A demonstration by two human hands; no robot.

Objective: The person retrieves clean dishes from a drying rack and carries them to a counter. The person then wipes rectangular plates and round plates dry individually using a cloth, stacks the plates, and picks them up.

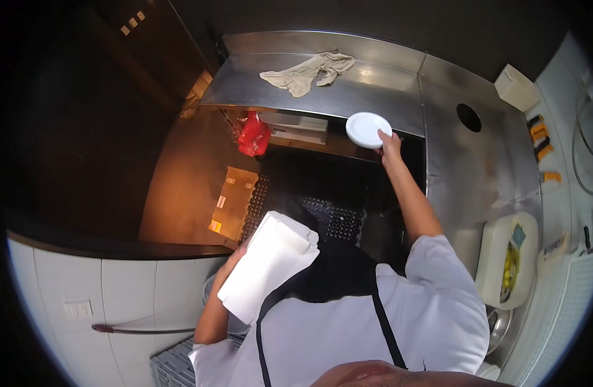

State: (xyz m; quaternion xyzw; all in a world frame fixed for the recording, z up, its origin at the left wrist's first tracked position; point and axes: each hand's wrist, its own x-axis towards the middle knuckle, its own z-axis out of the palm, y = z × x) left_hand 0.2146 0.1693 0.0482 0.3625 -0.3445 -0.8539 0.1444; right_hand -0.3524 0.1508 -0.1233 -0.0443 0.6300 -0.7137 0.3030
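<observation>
My right hand [390, 146] reaches forward and grips the rim of a small round white plate [364, 128], near the front edge of the steel counter [380, 97]. It may be a stack of plates; I cannot tell. My left hand [236, 258] holds a thick bundle of folded white sheets [271, 264] against my chest, over the black apron [332, 267]. The fingers under the bundle are mostly hidden, and whether the sheets are paper or cloth is unclear.
A beige cloth [306, 72] lies on the counter. Below it hang a red plastic bag [253, 135] and a white box [296, 127]. Cardboard [234, 205] lies by a perforated black mat [329, 216]. A white tub [490, 264] and yellow-handled tools [540, 138] are at right.
</observation>
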